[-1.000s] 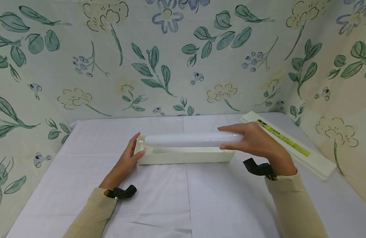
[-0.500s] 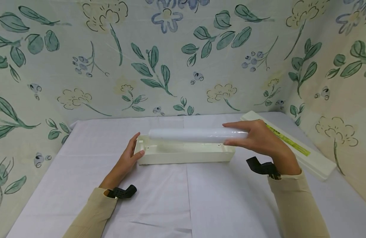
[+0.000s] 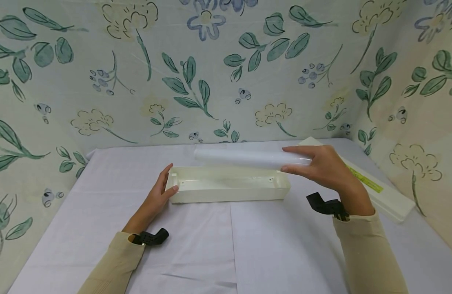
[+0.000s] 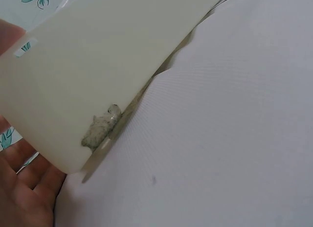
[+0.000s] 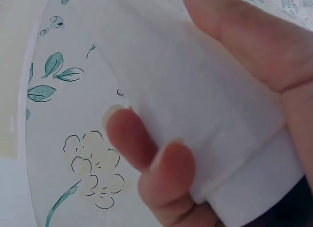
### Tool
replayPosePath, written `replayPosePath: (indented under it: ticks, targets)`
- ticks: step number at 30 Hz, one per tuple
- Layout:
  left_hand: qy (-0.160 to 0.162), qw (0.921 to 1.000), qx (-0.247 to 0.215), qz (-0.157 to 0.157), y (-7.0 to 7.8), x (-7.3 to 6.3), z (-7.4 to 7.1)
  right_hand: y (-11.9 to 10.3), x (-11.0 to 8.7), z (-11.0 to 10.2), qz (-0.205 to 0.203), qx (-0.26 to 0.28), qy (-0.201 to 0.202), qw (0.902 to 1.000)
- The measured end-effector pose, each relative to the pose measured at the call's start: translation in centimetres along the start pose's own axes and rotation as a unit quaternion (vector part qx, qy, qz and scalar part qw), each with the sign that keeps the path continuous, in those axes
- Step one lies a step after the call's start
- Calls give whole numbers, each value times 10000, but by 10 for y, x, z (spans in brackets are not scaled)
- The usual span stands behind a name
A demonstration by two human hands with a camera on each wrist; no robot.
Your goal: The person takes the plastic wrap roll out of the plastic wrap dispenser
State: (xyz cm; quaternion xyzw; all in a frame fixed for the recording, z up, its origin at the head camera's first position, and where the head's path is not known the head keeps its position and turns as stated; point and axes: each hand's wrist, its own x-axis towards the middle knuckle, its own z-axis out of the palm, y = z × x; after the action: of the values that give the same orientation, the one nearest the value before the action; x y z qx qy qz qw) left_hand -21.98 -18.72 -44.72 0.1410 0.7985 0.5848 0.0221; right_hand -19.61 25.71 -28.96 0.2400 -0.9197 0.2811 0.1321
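Observation:
A long white roll of cling film (image 3: 240,158) is held above and behind the long cream box (image 3: 229,195), tilted a little with its left end higher. My right hand (image 3: 323,167) grips its right end between thumb and fingers. In the right wrist view the fingers curl round the film (image 5: 176,85), and a bare core end (image 5: 259,178) sticks out past them. My left hand (image 3: 160,192) holds the left end of the box, thumb on the near side. The box lies uncovered, its inside visible. A crumpled patch (image 4: 101,131) clings to its lower edge in the left wrist view.
A long cream lid (image 3: 393,204) with a yellow label (image 3: 365,178) lies slantwise at the right, partly behind my right hand. White cloth (image 3: 196,245) covers the table. Flower-patterned fabric (image 3: 218,81) hangs at the back and sides.
My right hand has lifted the roll of cling film up out of the box and moved it back and to the right. My left hand and the box have stayed put.

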Motion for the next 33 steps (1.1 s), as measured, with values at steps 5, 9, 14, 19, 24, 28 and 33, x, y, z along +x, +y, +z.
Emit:
replayPosePath:
  ticks: [5,9,14,19,24,28,33]
  targets:
    - [32,10000,54,-65,0,0,0,0,0,-4,366,-239,122,9990]
    - [32,9999,91,-55,0,0,1,1,0,-7,566,-321,195,9977]
    - [26,10000,53,-70,1,0,0,3,-1,-10,697,-311,258,9968]
    - [0,9999,65,-79,1,0,0,5,-1,-12,931,-360,238,9947]
    - [-50,10000,69,-36,3,-1,0,4,-1,-15,1188,-469,193,9916]
    - [-89,9999,66,-9,4,-3,-1,5,-2,-19,1413,-540,167,9883]
    - [-74,9999,109,-47,5,-2,-1,8,-2,-22,1588,-552,199,9856]
